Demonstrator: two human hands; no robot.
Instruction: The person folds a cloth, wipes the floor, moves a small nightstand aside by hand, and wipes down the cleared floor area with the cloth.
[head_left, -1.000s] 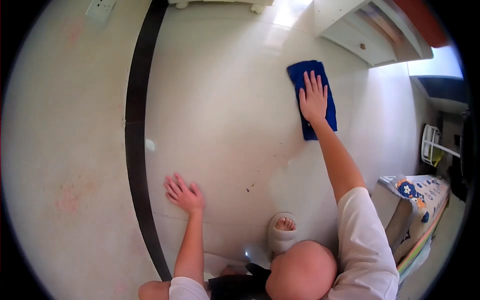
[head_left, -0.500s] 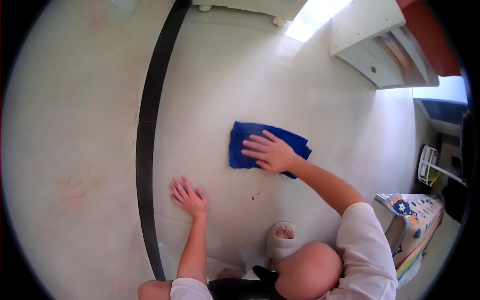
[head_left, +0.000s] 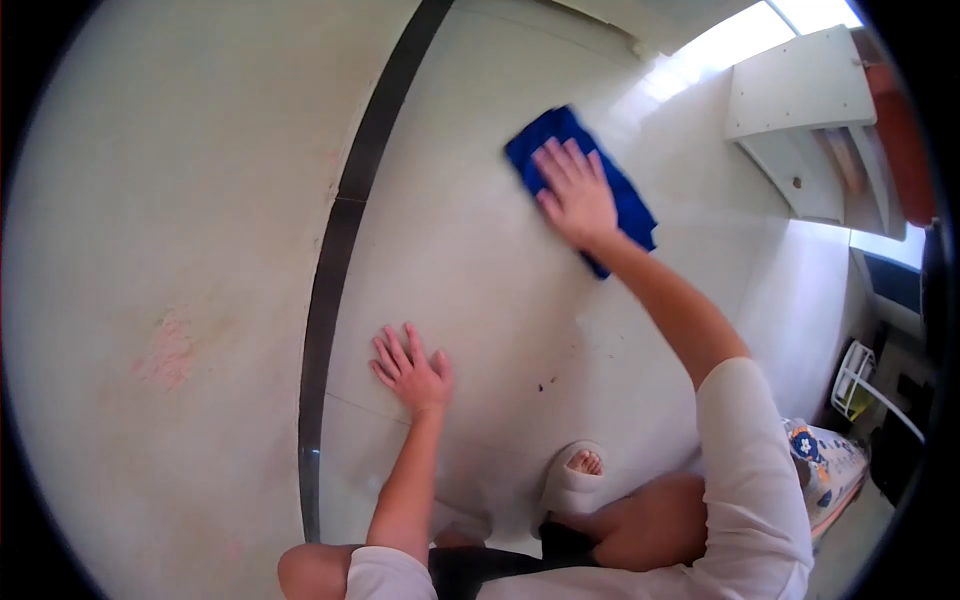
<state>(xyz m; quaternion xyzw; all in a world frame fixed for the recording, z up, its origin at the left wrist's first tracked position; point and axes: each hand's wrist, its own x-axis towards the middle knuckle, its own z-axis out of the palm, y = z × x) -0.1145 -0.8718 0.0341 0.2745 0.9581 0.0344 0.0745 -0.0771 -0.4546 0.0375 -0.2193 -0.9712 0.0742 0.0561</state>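
Note:
A dark blue cloth (head_left: 625, 205) lies flat on the pale tiled floor (head_left: 480, 260), slanting from upper left to lower right. My right hand (head_left: 578, 195) presses on top of it, palm down, fingers stretched out and slightly apart. Part of the cloth is hidden beneath that hand. Lower and to the left, my left hand (head_left: 412, 372) rests flat on the bare floor with its fingers spread and nothing in it. A few small dark crumbs (head_left: 545, 385) are on the floor between the left hand and my slippered foot (head_left: 575, 475).
A dark strip (head_left: 335, 240) runs along the floor left of my hands. At the upper right stands a white cabinet (head_left: 800, 90), with a reddish object (head_left: 898, 150) beside it. A patterned fabric cover (head_left: 825, 460) and a white rack (head_left: 853, 380) are at the right.
My right hand has slid forward, away from me, and the blue cloth has moved and turned with it. My left hand stays flat on the floor. The view has shifted and tilted somewhat.

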